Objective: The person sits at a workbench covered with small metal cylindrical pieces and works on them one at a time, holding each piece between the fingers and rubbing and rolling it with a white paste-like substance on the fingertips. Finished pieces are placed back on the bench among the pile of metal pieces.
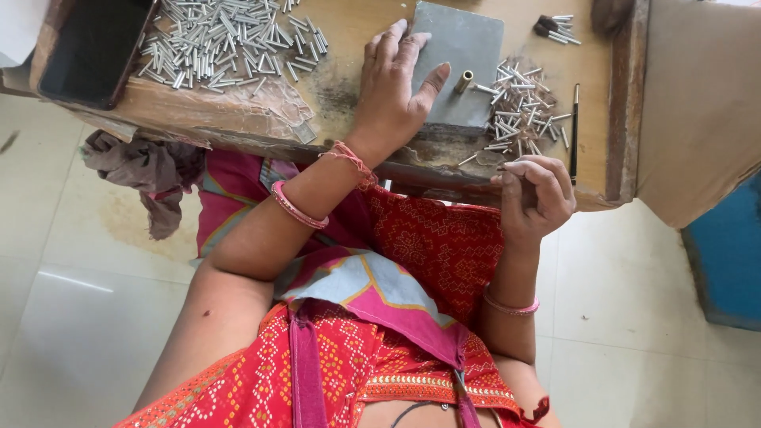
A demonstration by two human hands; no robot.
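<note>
Red patterned cloth with pink and grey panels fills the near view, with a pink bangle on each wrist. Beyond it the left hand lies open, fingers spread flat on a grey stone slab, gripping nothing. Just right of its thumb a short brass tube stands on the slab. The right hand hovers at the bench edge, fingers curled and pinched; whether it holds 1 pin I cannot tell. Just beyond it lies a loose heap of thin silver metal pins, near the edge, so a brush of the fingers could likely sweep some onto the pale floor tiles. A nudge might tip the tube. The worn wooden bench also carries a larger pin pile left of the left hand.
</note>
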